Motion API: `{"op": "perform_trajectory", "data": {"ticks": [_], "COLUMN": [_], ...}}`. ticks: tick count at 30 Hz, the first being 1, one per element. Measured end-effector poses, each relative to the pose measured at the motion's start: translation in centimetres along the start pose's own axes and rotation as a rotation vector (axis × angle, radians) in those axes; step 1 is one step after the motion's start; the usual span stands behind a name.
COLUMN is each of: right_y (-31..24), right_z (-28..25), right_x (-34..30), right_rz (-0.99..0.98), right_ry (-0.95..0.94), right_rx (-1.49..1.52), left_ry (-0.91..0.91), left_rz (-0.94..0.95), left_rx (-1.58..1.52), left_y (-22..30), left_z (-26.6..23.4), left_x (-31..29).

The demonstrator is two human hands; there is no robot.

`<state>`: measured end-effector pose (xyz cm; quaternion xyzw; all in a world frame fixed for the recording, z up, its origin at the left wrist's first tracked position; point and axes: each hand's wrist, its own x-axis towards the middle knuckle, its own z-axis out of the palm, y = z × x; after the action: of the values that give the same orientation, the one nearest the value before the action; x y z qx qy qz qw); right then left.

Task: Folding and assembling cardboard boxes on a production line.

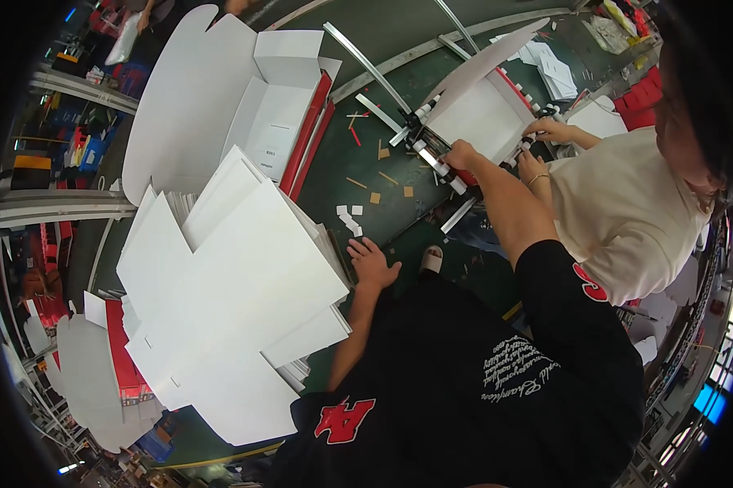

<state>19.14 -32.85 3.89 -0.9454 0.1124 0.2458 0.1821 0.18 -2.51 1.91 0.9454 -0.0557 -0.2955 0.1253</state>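
Observation:
My left hand point(372, 265) is open, fingers spread, on the green table's near edge beside a tall stack of white cardboard sheets point(244, 276). My right hand point(462, 156) reaches forward, closed at the left corner of a metal fixture with white rollers point(431, 156); what its fingers grip is hidden. Inside the fixture sits a box point(482, 114), white within and red on its outer edge, its rounded white flap raised. A co-worker's two hands point(548, 131) are at the box's right side.
A large open white box with red sides point(277, 130) stands behind the stack. Small white pieces point(350, 218) and brown scraps point(375, 198) lie on the green table point(342, 175). Metal bars point(370, 69) rise at the fixture's left. The co-worker point(626, 195) is close at my right.

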Motion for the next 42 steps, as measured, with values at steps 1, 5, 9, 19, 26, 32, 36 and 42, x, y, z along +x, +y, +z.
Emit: {"op": "perform_trajectory", "data": {"ticks": [1,5,9,19,26,32,36,42], "right_y": [0.3,-1.2,-3.2,-3.0,2.9,2.3,-1.1,-16.0], "right_z": [0.2,1.0,0.4,11.4,17.0,15.5,13.6,1.4], "right_x": [0.4,-1.7,-4.6,-22.2,-23.5,-23.1,-22.2,-23.9], "right_rz": [0.036,-0.039,0.048,-0.358,-0.414,-0.158,-0.226,-0.504], "right_ry": [0.004,0.191,0.375,0.429,-0.080,-0.001,-0.044,-0.126], "right_rx": [0.001,0.035,0.015,0.624,0.419,0.590,0.590,1.044], "left_ry": [-0.006,-0.023,0.037,0.028,0.005,0.050,0.130,0.332], "left_rz": [0.004,0.012,0.065,0.018,-0.078,-0.102,-0.007,0.010], "left_rx": [0.007,-0.011,-0.066,-0.004,0.028,-0.090,-0.342,-0.775], "left_y": [0.1,-0.4,-1.4,-1.1,0.5,-1.5,-0.7,-0.4], "left_z": [-0.1,-0.2,-0.1,0.5,-0.2,0.7,-0.8,0.4], "left_x": [0.0,0.1,0.1,0.2,0.1,-0.2,-2.6,-8.9]}}
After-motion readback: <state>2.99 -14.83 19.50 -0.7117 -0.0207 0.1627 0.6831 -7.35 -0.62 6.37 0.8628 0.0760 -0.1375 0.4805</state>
